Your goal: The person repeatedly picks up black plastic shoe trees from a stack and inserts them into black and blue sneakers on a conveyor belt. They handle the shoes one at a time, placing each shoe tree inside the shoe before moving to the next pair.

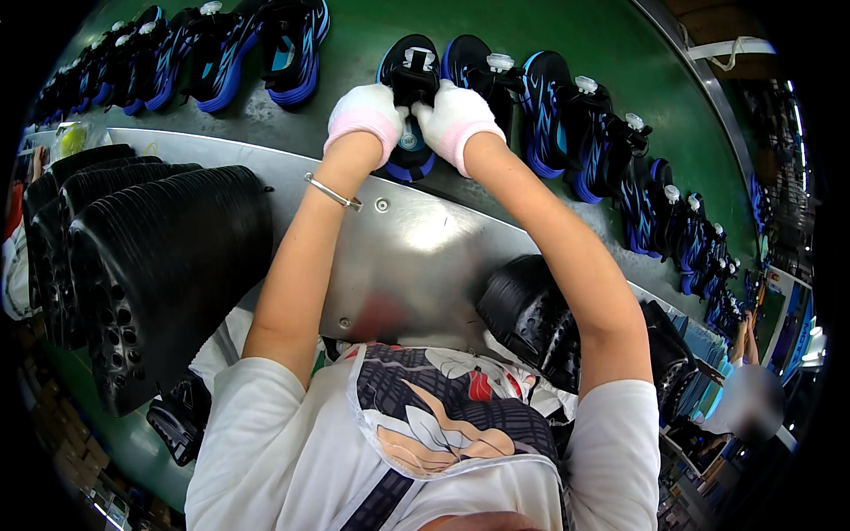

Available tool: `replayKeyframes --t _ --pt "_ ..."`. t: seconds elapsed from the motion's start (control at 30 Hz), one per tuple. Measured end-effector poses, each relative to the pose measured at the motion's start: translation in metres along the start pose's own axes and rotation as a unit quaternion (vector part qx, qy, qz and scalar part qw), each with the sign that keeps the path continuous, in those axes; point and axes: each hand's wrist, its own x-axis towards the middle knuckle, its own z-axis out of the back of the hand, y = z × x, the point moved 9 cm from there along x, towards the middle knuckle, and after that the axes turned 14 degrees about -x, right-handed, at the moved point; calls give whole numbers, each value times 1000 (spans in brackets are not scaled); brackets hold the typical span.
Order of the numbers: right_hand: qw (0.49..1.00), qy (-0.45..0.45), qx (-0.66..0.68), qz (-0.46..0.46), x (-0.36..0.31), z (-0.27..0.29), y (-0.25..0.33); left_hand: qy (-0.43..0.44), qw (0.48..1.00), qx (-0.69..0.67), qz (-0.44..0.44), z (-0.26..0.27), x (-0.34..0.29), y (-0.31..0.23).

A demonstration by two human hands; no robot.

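Straight ahead, on the green work surface point(372, 26), a black sneaker with a blue sole point(410, 170) lies with its toe pointing away from me. Both hands wear white gloves with pink cuffs. My left hand point(365, 117) is closed on the left side of the sneaker's opening. From the other side my right hand point(458, 122) grips the opening's right edge, its thumb close to the left one. A round light-blue mark shows on the insole between them. Whatever the fingertips pinch inside the collar is hidden.
More black-and-blue sneakers point(544, 115) stand in a row to the right, another row point(297, 53) to the left. Stacked black insole-like sheets point(168, 257) stand left of a metal shelf point(425, 257). Black moulded pieces point(531, 310) lie under my right arm. A person point(744, 398) is at far right.
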Motion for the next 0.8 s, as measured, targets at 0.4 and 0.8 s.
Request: replayKeyframes --t 0.4,0.8 --pt "998 -19 25 52 -3 14 6 -77 997 29 4 23 13 3" --pt "961 -271 53 -20 -269 93 -185 -245 897 -99 -354 16 -76 -90"
